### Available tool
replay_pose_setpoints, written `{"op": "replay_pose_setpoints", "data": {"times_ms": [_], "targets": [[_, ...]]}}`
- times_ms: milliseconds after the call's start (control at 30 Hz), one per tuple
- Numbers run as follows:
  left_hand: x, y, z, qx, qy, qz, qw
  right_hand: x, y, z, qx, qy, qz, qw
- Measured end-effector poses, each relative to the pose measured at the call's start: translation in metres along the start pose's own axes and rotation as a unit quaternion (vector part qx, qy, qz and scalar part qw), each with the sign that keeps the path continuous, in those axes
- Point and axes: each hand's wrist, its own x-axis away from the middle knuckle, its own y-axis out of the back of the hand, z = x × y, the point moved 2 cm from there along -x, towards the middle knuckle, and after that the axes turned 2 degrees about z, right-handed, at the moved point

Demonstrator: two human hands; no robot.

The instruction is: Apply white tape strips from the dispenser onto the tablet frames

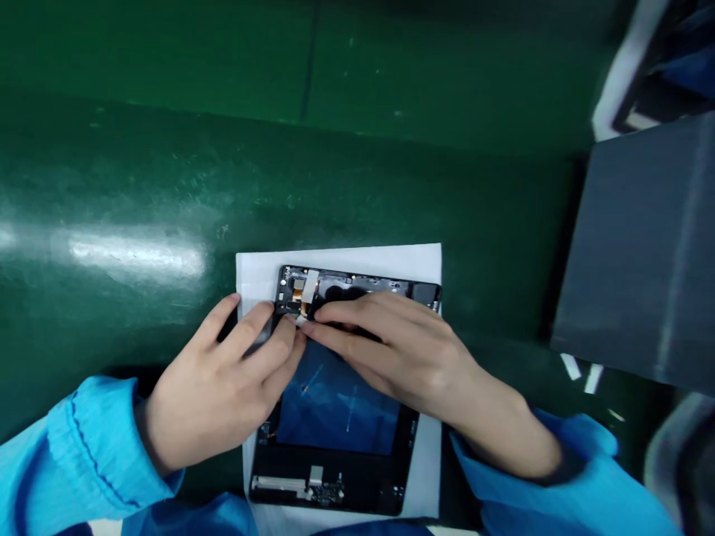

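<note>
An opened tablet (324, 441) lies with its inside facing up, showing a blue panel, dark frame and small circuit parts. My left hand (217, 387) is closed at the tablet's left edge, its outer fingers bent and apart, its index fingertip beside a small white tape strip (300, 321). From the right, my right hand (402, 346) reaches across the tablet. Its thumb and index finger are pinched at that strip, just below an orange flex cable (304, 296) and a pale tape strip (311, 286). My right hand covers part of the tablet's upper middle.
White sheeting (427, 447) lies under the tablet on a green table (139, 179). To the right stands a dark grey panel or box (631, 253), with two small white strips (581, 372) by its lower edge. A pale-framed object (625, 71) is at the upper right.
</note>
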Motion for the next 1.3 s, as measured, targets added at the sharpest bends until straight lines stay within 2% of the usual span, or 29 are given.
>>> {"op": "replay_pose_setpoints", "data": {"times_ms": [200,467,667,833,933,1067,1300], "targets": [[0.0,0.0,0.001,0.001,-0.004,0.005,1.0,0.0,0.003,-0.006,-0.023,0.001,0.033,0.999],[0.001,0.0,0.001,0.002,-0.005,0.009,1.0,0.0,0.003,-0.008,-0.014,0.008,0.042,0.999],[0.001,-0.001,0.001,0.016,-0.005,0.007,1.0,0.001,0.005,-0.009,0.023,0.019,0.063,0.998],[0.0,0.0,0.006,0.039,0.0,-0.03,0.999,0.0,0.003,-0.01,0.022,0.028,0.036,0.999],[-0.003,0.0,0.008,0.032,0.008,-0.021,0.999,-0.002,0.002,-0.009,0.023,0.038,0.005,0.999],[-0.005,0.002,0.009,0.011,0.014,-0.002,1.0,-0.006,0.005,-0.007,0.064,0.045,-0.006,0.997],[-0.006,0.002,0.01,-0.021,0.01,0.0,1.0,-0.001,0.009,0.002,0.154,0.043,0.038,0.986]]}}
